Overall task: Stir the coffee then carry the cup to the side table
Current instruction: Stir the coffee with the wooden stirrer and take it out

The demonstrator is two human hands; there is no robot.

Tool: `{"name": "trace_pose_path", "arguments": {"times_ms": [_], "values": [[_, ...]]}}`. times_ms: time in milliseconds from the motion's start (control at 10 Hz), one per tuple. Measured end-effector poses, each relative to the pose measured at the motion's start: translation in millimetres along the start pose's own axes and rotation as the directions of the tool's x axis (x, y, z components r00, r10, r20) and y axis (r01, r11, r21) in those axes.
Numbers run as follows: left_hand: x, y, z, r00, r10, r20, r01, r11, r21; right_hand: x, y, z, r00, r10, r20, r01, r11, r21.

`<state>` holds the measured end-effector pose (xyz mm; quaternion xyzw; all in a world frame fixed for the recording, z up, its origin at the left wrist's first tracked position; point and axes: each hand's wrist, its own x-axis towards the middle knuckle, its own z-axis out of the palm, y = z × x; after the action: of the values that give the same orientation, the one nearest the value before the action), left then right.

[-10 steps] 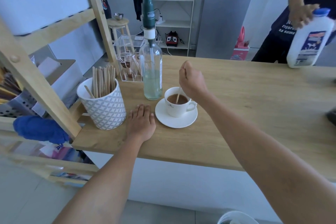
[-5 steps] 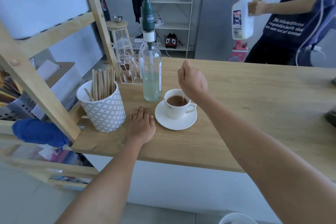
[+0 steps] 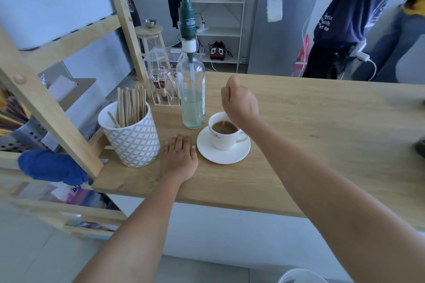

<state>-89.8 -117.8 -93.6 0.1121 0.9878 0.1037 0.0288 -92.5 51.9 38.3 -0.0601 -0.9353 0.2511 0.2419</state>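
Observation:
A white cup (image 3: 224, 139) of brown coffee stands on a white saucer (image 3: 220, 155) on the wooden counter (image 3: 322, 133). My right hand (image 3: 239, 101) hovers just above the cup, fingers closed on a thin wooden stir stick (image 3: 223, 123) whose lower end dips into the coffee; most of the stick is hidden by the hand. My left hand (image 3: 180, 157) lies flat on the counter, palm down, just left of the saucer and holding nothing.
A patterned pot (image 3: 132, 140) of wooden stir sticks stands to the left. A glass bottle with a green pump (image 3: 193, 96) is right behind the cup, and a clear sachet box (image 3: 162, 80) behind that. Across the counter, another person holds a milk jug (image 3: 273, 2).
The stick has shifted inside the cup under my right hand. The other person has lifted the milk jug off the counter and swung it away toward the back. My left hand stays put.

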Motion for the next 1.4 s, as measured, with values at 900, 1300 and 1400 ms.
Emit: {"name": "trace_pose_path", "arguments": {"times_ms": [900, 1300, 1400], "values": [[0, 0, 1, 1.0, 0.002, -0.015, -0.003, 1.0, -0.016, -4, -12, 0, 0.997, -0.045, 0.068, 0.037, 0.994, 0.106], [1, 0, 0, 1.0, -0.007, 0.002, 0.007, 1.0, -0.005, -11, 38, -24, 0.94, 0.309, -0.149, -0.207, 0.857, 0.471], [1, 0, 0, 1.0, -0.013, -0.004, 0.013, 1.0, -0.007, -15, 55, -23, 0.816, 0.577, -0.024, -0.376, 0.562, 0.737]]}}
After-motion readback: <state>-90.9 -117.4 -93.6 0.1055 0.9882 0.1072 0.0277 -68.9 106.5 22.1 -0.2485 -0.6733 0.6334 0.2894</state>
